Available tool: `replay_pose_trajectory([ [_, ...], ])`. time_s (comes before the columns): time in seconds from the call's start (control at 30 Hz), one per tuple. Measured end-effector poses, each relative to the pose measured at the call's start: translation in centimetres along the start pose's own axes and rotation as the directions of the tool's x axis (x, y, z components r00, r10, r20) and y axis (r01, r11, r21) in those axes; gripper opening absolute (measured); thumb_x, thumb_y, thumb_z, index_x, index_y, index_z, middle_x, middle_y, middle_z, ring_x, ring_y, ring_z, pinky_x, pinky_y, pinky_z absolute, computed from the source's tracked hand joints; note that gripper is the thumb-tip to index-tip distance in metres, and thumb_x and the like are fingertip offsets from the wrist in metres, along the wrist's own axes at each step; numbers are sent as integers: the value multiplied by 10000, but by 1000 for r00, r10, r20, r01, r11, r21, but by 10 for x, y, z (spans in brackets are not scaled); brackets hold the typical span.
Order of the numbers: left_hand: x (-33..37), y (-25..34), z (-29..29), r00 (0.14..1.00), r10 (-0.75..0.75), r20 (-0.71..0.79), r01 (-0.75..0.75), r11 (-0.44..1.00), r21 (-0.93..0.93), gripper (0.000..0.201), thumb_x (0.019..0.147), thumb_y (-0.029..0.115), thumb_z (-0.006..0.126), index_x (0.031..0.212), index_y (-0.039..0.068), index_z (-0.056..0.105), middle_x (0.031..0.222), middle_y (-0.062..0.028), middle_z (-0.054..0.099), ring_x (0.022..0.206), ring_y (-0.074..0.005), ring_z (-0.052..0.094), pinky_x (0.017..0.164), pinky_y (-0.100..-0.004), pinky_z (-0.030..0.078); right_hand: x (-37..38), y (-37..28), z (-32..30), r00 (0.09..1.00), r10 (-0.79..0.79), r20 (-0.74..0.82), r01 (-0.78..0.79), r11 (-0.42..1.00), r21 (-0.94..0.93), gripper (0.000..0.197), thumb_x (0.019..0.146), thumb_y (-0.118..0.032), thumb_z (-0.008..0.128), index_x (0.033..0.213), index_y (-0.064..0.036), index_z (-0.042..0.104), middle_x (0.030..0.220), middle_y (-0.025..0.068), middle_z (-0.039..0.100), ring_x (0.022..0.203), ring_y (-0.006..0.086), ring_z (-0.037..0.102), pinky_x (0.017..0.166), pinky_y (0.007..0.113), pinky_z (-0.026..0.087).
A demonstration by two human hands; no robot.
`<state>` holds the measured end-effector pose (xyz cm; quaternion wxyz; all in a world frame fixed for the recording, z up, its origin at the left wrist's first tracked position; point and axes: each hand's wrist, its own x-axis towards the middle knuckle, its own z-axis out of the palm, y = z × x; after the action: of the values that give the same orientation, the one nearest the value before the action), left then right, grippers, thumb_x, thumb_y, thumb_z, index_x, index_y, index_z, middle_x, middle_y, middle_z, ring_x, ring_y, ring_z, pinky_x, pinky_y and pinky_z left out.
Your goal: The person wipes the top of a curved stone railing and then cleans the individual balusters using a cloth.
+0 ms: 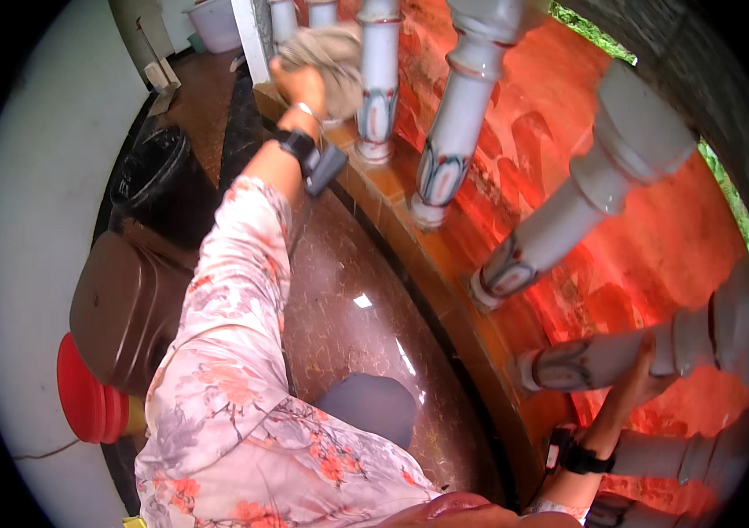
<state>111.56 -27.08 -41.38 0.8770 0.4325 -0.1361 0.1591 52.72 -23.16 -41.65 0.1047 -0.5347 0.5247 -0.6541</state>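
My left hand (299,85) is stretched far forward, its fingers closed on a beige cloth (332,63). The cloth is bunched up and blurred, and lies against the white balusters at the far end of the railing. Beside it stands a white baluster (378,79) with a painted pattern near its foot. At the lower right, my right hand (641,380) grips another painted baluster (581,361); part of its fingers is hidden behind the post. Both wrists wear dark straps with small devices.
A tiled ledge (445,295) carries the balusters, with an orange-red surface (647,255) behind them. To the left are a black bin (159,180), a brown plastic stool or chair (124,308) and a red tub (84,387). The brown floor (330,290) is glossy.
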Motion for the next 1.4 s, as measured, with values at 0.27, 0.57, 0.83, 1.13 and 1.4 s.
replay_pose_trajectory([
  [0.27, 90, -6, 109, 771, -99, 629, -519, 476, 710, 516, 735, 461, 551, 870, -24, 667, 908, -241, 635, 920, -392, 601, 827, -435, 461, -5, 17, 3, 999, 6, -35, -6, 1000, -5, 658, 773, -234, 705, 1245, 72, 365, 1203, 200, 492, 1023, 262, 526, 868, 364, 446],
  [0.57, -10, 4, 66, 198, 232, 953, -955, -173, 240, 100, 732, 135, 522, 720, 84, 607, 689, -57, 563, 659, -198, 564, 536, -322, 484, -6, 13, 5, 999, 34, -40, -35, 999, -34, 721, 773, -242, 700, 1282, 91, 313, 1246, 229, 454, 1071, 290, 500, 918, 376, 413],
  [0.83, -3, 53, 118, -320, 480, 817, -942, -255, -219, 208, 742, 187, 518, 914, 122, 617, 974, -46, 565, 978, -225, 490, 813, -340, 381, -1, 13, 3, 1000, 12, -8, -12, 1000, -16, 757, 771, -254, 692, 1307, 93, 286, 1274, 241, 433, 1098, 307, 487, 947, 399, 384],
  [1.13, -26, 27, 175, -64, -464, 883, -692, -617, -374, 309, 878, 296, 454, 1103, 191, 638, 1067, 18, 630, 976, -252, 563, 787, -458, 397, -3, 19, -6, 1000, -14, -18, 12, 997, -78, 746, 763, -246, 686, 1303, 87, 294, 1269, 236, 433, 1100, 305, 484, 940, 395, 386],
  [1.4, -71, -35, 138, 139, -438, 888, -933, -359, -31, 474, 830, 383, 481, 1234, 138, 509, 1256, -50, 514, 1177, -216, 457, 978, -350, 333, -1, 23, -17, 996, -86, -40, 82, 992, -94, 723, 758, -229, 689, 1300, 61, 308, 1248, 202, 450, 1084, 286, 490, 925, 386, 397],
])
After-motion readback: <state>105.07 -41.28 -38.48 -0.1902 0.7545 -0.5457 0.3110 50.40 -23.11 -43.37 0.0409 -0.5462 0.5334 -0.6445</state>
